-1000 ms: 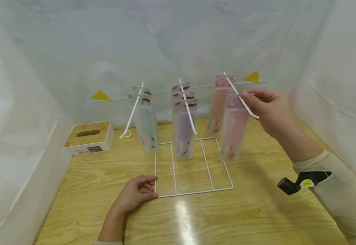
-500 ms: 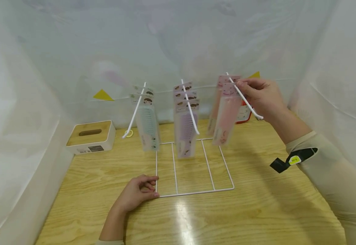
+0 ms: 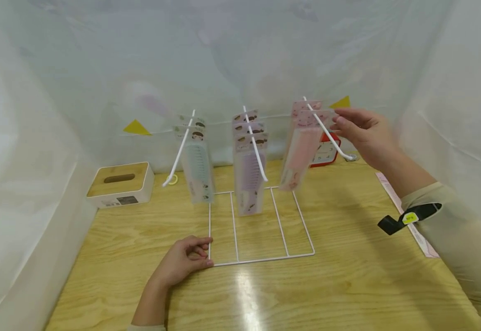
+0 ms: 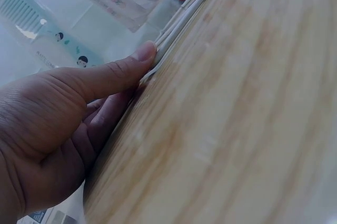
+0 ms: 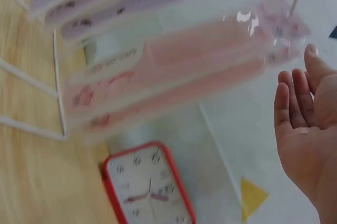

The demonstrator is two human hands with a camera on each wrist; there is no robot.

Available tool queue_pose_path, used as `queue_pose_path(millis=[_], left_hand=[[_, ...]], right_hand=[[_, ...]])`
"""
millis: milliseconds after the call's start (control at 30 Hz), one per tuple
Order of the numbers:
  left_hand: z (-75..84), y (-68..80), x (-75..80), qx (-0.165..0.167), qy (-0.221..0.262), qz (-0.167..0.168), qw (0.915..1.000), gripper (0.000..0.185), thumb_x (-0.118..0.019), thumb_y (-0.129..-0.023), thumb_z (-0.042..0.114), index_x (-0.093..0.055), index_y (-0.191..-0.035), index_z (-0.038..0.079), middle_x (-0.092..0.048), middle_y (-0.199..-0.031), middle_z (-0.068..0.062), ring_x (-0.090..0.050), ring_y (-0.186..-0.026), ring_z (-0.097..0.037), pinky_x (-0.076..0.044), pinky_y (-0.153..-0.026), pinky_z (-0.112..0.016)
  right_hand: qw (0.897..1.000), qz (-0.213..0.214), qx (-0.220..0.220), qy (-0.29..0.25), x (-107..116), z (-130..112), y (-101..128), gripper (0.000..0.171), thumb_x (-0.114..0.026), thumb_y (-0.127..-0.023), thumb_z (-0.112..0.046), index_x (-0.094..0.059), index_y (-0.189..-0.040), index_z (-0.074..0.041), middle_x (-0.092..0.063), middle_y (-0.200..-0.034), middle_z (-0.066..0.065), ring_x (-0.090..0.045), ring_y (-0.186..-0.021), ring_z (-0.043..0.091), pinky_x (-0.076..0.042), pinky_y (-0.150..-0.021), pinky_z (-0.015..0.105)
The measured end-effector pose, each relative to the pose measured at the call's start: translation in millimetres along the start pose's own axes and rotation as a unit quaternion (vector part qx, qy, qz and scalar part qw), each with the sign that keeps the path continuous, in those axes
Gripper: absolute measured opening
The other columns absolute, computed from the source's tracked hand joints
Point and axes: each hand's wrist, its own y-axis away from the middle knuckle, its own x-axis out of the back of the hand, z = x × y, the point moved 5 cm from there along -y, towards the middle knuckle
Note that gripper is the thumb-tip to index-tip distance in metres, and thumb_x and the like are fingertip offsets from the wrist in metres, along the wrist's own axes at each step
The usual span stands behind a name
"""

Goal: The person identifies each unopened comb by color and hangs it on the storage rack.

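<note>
Glossy pink comb packs on thin white wire rack

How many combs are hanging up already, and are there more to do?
Packaged combs hang on all three hooks: teal packs left, purple packs middle, pink packs right. The right hand is open beside the pink ones; the left hand holds the white wire rack. One long pink pack lies on the wooden table.

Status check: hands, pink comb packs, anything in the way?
Left hand pinches rack base corner. Right hand open, off the pink comb packs; both packs hang on right hook. Nothing in the way.
</note>
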Motion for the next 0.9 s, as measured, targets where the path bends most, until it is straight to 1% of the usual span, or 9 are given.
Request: queue_pose_path(millis=[100, 167, 267, 333, 400, 533, 633, 767, 900], left_hand=[[0.0, -0.7, 0.2, 0.002, 0.0, 0.0, 1.0, 0.055, -0.086, -0.078, 0.013, -0.065, -0.126, -0.002, -0.065, -0.112, -0.016, -0.062, -0.094, -0.016, -0.059, -0.08, -0.02], [0.3, -1.0, 0.3, 0.004, -0.001, 0.001, 1.0, 0.055, -0.086, -0.078, 0.012, -0.065, -0.126, -0.002, -0.065, -0.112, -0.016, -0.062, -0.094, -0.016, -0.059, -0.08, -0.02], [0.7, -1.1, 0.5, 0.007, -0.004, 0.002, 1.0, 0.055, -0.086, -0.078, 0.012, -0.065, -0.126, -0.002, -0.064, -0.111, -0.016, -0.062, -0.094, -0.017, -0.059, -0.08, -0.02], [1.4, -1.0, 0.5, 0.008, -0.008, 0.002, 0.9999, 0.055, -0.086, -0.078, 0.013, -0.065, -0.127, -0.001, -0.064, -0.111, -0.016, -0.062, -0.095, -0.018, -0.059, -0.08, -0.021], [2.1, -0.8, 0.0, 0.009, -0.011, 0.0, 0.9999, 0.055, -0.086, -0.079, 0.014, -0.065, -0.128, -0.001, -0.064, -0.112, -0.015, -0.062, -0.096, -0.019, -0.059, -0.08, -0.021], [2.0, -1.0, -0.2, 0.011, -0.011, -0.001, 0.9999, 0.056, -0.086, -0.079, 0.015, -0.064, -0.128, 0.0, -0.064, -0.112, -0.015, -0.062, -0.097, -0.02, -0.059, -0.081, -0.021], [1.3, -2.3, -0.4, 0.009, -0.006, 0.0, 0.9999, 0.056, -0.086, -0.079, 0.014, -0.064, -0.128, 0.0, -0.064, -0.113, -0.015, -0.062, -0.097, -0.019, -0.059, -0.081, -0.021], [0.6, -2.9, -0.3, 0.004, -0.005, 0.001, 1.0, 0.056, -0.086, -0.078, 0.013, -0.064, -0.128, -0.001, -0.063, -0.113, -0.016, -0.062, -0.096, -0.019, -0.059, -0.081, -0.021], [0.3, -1.9, 0.3, 0.003, -0.008, 0.0, 1.0, 0.056, -0.086, -0.078, 0.013, -0.064, -0.128, -0.001, -0.064, -0.114, -0.016, -0.062, -0.096, -0.02, -0.059, -0.081, -0.022]], right_hand=[[0.998, 0.012, -0.012, 0.055, 24, 13, 6, 0.034, -0.065, -0.095, -0.003, -0.067, -0.128, -0.008, -0.072, -0.109, -0.004, -0.07, -0.096, 0.007, -0.057, -0.086, 0.016], [0.993, 0.023, -0.021, 0.114, 40, 22, 11, 0.035, -0.067, -0.094, -0.003, -0.068, -0.129, -0.011, -0.073, -0.107, -0.009, -0.07, -0.096, 0.003, -0.056, -0.084, 0.013], [0.977, 0.031, -0.026, 0.208, 63, 37, 17, 0.035, -0.068, -0.094, -0.004, -0.068, -0.128, -0.011, -0.074, -0.103, -0.016, -0.069, -0.093, -0.002, -0.055, -0.081, 0.01], [0.961, 0.03, -0.026, 0.273, 77, 46, 21, 0.034, -0.069, -0.094, -0.006, -0.068, -0.128, -0.008, -0.074, -0.101, -0.02, -0.068, -0.09, -0.006, -0.054, -0.079, 0.009], [0.948, 0.024, -0.027, 0.315, 92, 56, 25, 0.034, -0.069, -0.094, -0.009, -0.067, -0.128, -0.006, -0.073, -0.1, -0.023, -0.068, -0.088, -0.007, -0.054, -0.077, 0.008], [0.933, 0.005, -0.035, 0.357, 121, 75, 33, 0.036, -0.068, -0.095, -0.009, -0.064, -0.129, 0.001, -0.071, -0.1, -0.026, -0.068, -0.087, -0.009, -0.053, -0.075, 0.007], [0.93, 0.001, -0.049, 0.364, 145, 90, 40, 0.035, -0.067, -0.095, -0.007, -0.064, -0.128, 0.003, -0.07, -0.1, -0.028, -0.066, -0.088, -0.012, -0.053, -0.074, 0.006], [0.922, 0.012, -0.062, 0.382, 174, 106, 50, 0.032, -0.069, -0.094, -0.007, -0.066, -0.124, 0.004, -0.068, -0.096, -0.031, -0.064, -0.086, -0.015, -0.052, -0.072, 0.005], [0.911, 0.032, -0.082, 0.402, 195, 119, 63, 0.038, -0.069, -0.094, -0.009, -0.061, -0.126, 0.011, -0.066, -0.092, -0.033, -0.063, -0.084, -0.017, -0.051, -0.071, 0.004]])
